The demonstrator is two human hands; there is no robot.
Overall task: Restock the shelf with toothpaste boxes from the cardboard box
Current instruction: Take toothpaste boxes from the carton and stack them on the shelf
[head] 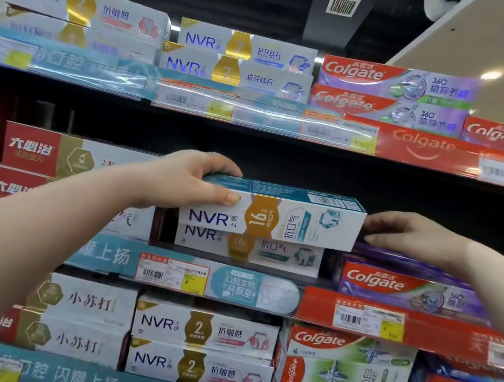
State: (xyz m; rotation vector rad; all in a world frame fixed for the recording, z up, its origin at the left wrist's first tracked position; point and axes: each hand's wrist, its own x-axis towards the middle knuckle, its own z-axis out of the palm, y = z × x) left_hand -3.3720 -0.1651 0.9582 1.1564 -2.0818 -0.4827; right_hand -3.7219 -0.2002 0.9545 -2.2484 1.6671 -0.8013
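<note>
A white and teal NVR toothpaste box point(286, 216) with a gold "16" badge rests on top of another NVR 16 box point(251, 247) on the middle shelf point(220, 280). My left hand point(189, 182) grips its left end, thumb on the front face and fingers over the top. My right hand point(409, 234) is at the box's right end, fingers bent toward it over the purple Colgate boxes point(407, 288); I cannot tell whether it touches the box. The cardboard box is out of view.
Three shelves are packed with toothpaste: NVR boxes point(85, 4) and Colgate boxes point(397, 80) on top, red and gold boxes point(52, 152) at middle left, NVR 2 boxes point(205, 330) and green Colgate boxes point(343, 377) below. Dark space lies above the held box.
</note>
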